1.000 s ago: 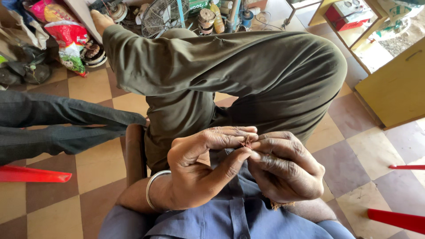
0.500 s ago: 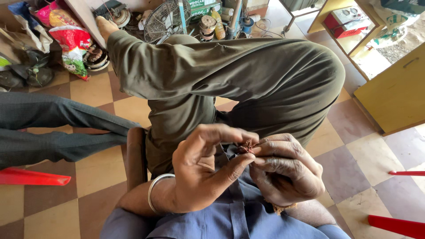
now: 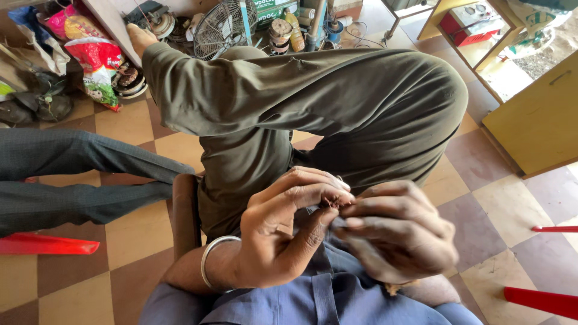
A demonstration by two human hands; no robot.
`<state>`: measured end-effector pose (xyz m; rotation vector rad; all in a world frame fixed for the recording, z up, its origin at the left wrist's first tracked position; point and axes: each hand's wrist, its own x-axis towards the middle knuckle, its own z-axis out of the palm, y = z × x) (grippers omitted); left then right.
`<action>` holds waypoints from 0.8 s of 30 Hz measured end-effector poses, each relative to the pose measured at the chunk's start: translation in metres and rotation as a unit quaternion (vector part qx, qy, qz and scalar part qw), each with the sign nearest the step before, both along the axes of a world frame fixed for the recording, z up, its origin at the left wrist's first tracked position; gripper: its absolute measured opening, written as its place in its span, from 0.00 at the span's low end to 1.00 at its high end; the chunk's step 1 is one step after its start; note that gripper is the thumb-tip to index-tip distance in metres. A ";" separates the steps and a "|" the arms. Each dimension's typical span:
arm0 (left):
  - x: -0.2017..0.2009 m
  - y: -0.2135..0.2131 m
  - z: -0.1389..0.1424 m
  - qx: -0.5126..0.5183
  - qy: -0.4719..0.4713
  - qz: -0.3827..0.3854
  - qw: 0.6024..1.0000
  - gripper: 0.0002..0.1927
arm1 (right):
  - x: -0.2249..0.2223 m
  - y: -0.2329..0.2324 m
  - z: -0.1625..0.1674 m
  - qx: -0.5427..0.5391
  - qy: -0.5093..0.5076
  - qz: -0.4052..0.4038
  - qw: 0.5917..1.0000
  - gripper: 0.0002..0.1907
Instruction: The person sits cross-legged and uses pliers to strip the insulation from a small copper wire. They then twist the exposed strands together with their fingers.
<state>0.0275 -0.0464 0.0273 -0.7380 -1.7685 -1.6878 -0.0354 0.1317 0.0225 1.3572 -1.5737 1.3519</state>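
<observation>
2 hands pinch a small part over the lap

Crossed leg (image 3: 313,102) props the work close; left hand (image 3: 283,235) and right hand (image 3: 397,238) meet fingertip to fingertip, both closed on a tiny dark part (image 3: 333,203), mostly hidden.

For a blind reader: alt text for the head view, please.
Left hand and right hand pinch a tiny reddish-brown piece together above an olive-trousered crossed leg. A metal bangle circles the left wrist; a fan stands behind.
</observation>
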 end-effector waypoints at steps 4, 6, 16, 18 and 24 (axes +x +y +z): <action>-0.003 0.001 0.003 -0.062 0.032 0.042 0.997 0.09 | 0.001 0.007 0.003 -0.045 -0.089 -0.005 0.995 0.17; -0.005 0.003 0.003 -0.076 0.039 0.038 0.996 0.09 | -0.002 0.009 0.001 -0.039 -0.082 0.013 0.996 0.18; -0.018 0.012 -0.005 -0.091 0.034 -0.025 0.995 0.10 | -0.018 0.022 -0.006 0.008 -0.107 0.074 0.991 0.18; -0.018 0.012 -0.005 -0.081 0.011 -0.045 0.996 0.09 | -0.020 0.022 -0.007 -0.002 -0.113 0.079 0.990 0.18; -0.018 0.016 -0.006 -0.062 -0.002 -0.063 0.996 0.07 | -0.024 0.024 -0.011 -0.021 -0.095 0.091 0.991 0.18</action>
